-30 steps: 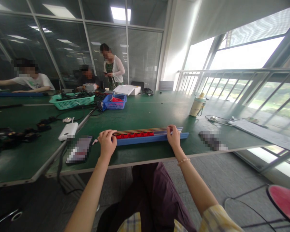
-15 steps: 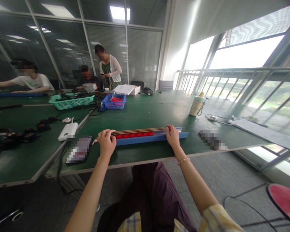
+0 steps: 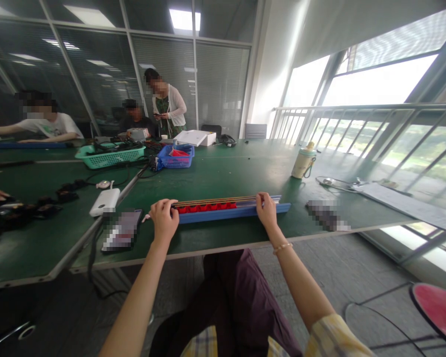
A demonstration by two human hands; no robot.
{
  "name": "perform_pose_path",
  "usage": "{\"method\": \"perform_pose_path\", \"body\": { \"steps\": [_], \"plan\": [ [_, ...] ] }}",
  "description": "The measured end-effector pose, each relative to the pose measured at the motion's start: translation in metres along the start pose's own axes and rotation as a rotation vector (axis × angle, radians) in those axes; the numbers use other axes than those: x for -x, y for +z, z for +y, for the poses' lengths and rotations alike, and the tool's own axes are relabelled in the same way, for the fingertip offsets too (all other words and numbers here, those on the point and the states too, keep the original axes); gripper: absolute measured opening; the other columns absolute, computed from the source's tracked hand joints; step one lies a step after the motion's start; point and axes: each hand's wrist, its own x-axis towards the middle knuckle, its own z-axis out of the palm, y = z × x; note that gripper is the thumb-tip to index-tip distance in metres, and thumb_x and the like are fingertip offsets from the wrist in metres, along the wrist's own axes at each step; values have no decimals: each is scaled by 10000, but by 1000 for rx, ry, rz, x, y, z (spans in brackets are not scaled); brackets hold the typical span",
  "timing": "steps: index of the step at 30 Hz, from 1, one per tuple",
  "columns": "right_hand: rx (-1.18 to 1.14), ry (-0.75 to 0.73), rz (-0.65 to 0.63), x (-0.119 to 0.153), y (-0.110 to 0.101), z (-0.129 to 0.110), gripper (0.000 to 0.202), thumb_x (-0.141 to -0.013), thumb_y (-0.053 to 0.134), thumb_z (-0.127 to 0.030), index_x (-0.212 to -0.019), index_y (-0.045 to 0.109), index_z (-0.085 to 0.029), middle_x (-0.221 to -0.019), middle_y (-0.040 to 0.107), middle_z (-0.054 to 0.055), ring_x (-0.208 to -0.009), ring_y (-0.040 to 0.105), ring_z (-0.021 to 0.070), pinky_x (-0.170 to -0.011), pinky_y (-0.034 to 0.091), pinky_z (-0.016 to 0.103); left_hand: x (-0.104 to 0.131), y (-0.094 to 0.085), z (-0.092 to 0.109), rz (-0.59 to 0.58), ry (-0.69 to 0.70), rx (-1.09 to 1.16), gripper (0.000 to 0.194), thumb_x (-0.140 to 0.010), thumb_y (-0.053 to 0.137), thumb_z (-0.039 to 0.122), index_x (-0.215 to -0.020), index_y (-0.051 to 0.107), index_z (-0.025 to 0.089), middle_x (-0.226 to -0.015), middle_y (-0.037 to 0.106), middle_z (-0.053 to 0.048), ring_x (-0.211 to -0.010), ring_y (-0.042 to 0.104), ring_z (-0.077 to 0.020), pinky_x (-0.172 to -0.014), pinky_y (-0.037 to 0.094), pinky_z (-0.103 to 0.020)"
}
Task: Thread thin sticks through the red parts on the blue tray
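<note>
Your L hand point(image 3: 164, 218) is half-curled, pinching the thin strips point(image 3: 215, 201) at one end; your R hand point(image 3: 266, 210) likewise at t'other. Strips run along the blue tray point(image 3: 223, 215) on the table point(image 3: 230, 176). Prob. aligning; next move needs ends level. Seating's hard to see.

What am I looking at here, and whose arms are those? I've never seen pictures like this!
There's no robot here! A camera on a person's head looks forward and down, so you see that person's own bare arms.

The left hand curls over one end of a long blue piece; the right hand curls over it nearer the other end. Red parts sit along it, with thin strips above. I can't tell exactly which parts the fingers pinch.

The green table also bears a bottle, a white gadget, a green basket and a blue basket. Other people are farther back.
</note>
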Motion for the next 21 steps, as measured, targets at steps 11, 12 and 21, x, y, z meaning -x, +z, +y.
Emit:
{"method": "perform_pose_path", "body": {
  "steps": [11, 12, 21],
  "plan": [
    [54, 66, 90, 0, -2, 0, 357, -1000, 365, -459, -997, 586, -178, -741, 669, 73, -686, 594, 229, -713, 406, 338, 0, 0, 1, 21, -12, -22, 293, -865, 491, 174, -1055, 707, 230, -1086, 624, -95, -1092, 496, -299, -918, 388, -439],
    [56, 67, 87, 0, -2, 0, 362, -1000, 366, -464, -994, 587, -178, -728, 667, 70, -671, 591, 228, -706, 401, 337, 0, -1, 1, 23, -11, -20, 292, -865, 491, 174, -1054, 707, 230, -1085, 625, -95, -1091, 497, -298, -918, 389, -438],
    [52, 17, 66, 0, -3, -3, 366, -1003, 364, -472, -978, 584, -180, -715, 662, 59, -672, 600, 222, -711, 401, 333, 0, 0, 0, 60, -2, -24, 271, -863, 515, 219, -1076, 683, 214, -1080, 638, -92, -1086, 499, -303, -920, 382, -437]
  ]
}}
